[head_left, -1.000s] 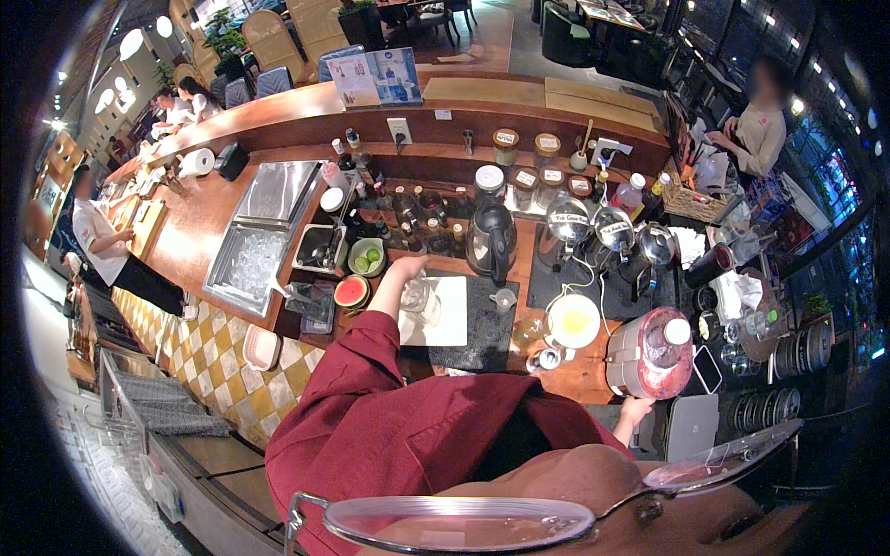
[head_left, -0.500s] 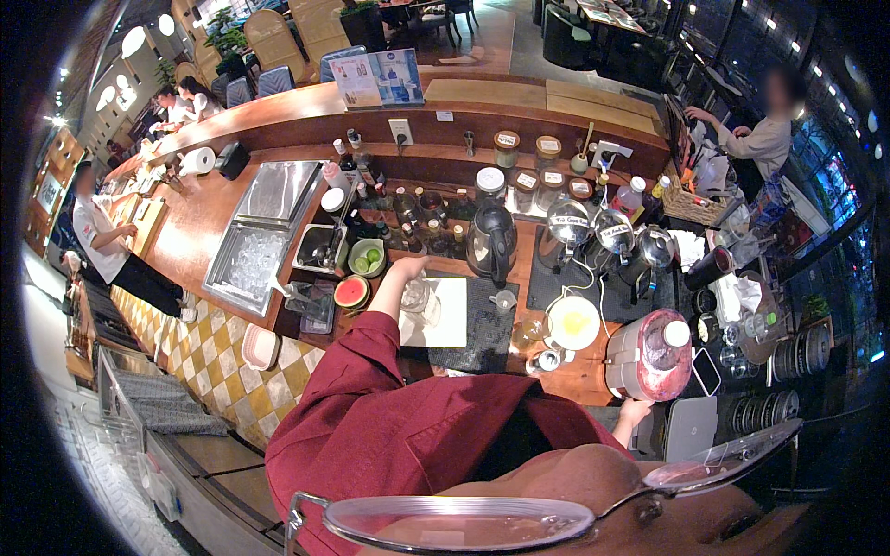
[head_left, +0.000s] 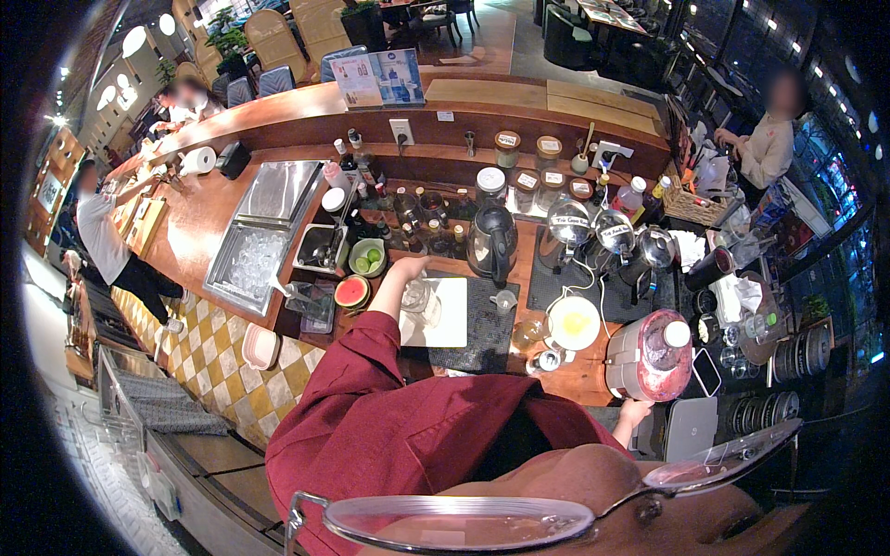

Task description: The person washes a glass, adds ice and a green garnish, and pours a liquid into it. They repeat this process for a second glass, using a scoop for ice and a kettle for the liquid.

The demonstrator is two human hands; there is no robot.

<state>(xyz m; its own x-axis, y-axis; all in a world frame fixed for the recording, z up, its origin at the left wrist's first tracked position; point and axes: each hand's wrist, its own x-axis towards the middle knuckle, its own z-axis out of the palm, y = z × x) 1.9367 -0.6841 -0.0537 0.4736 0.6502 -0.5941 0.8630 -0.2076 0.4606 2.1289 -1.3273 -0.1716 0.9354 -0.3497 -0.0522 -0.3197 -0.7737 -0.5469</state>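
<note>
My left hand [head_left: 408, 270] reaches over the far left edge of a white cutting board [head_left: 450, 320]. Its fingers are curled together, and what they hold, if anything, is hidden. A clear glass [head_left: 419, 298] stands on the board just below that hand; I cannot tell whether they touch. My right hand [head_left: 634, 410] is closed at the lower edge of a juicer [head_left: 647, 357] with a clear, red-stained top, its fingertips partly hidden. Half a watermelon [head_left: 352, 293] and a bowl of limes [head_left: 368, 259] lie left of my left wrist.
A black kettle [head_left: 491, 239] and several bottles stand behind the board. An ice bin [head_left: 252, 261] is set in the counter at left. A white bowl with yellow contents [head_left: 574, 323], a phone [head_left: 706, 372] and a laptop [head_left: 691, 426] are near the juicer. Other people stand at both sides.
My hands, the glass and the juicer stay where they were. The person at far left has turned and reaches toward the counter; the person at right has drawn their hands in.
</note>
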